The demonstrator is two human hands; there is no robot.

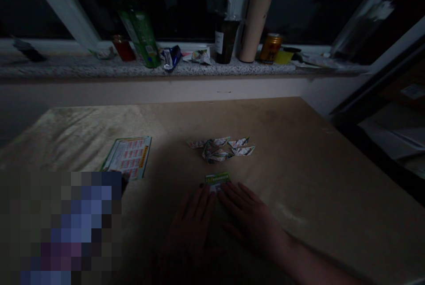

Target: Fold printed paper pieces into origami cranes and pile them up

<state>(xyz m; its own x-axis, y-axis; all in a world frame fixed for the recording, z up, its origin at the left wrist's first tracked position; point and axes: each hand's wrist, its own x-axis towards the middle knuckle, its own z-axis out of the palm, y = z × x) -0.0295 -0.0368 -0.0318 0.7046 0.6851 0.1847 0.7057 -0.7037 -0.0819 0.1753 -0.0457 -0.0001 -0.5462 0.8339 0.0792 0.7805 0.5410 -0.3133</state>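
Both of my hands lie flat on a small printed paper (217, 179) near the front of the table (299, 152). My left hand (195, 218) has its fingers stretched out and presses the paper's left part. My right hand (247, 214) is also flat, fingers spread, on the paper's right part. Only the green top edge of the paper shows beyond my fingertips. Just beyond it sits a cluster of several small folded paper shapes (221, 148).
A printed leaflet (129, 156) lies to the left. A blurred-out patch covers the lower left corner. The stone windowsill (99, 69) behind holds a green bottle (139, 32), a red can (123, 48), a dark cup (226, 39), a tall beige flask (257, 15) and a gold can (270, 48).
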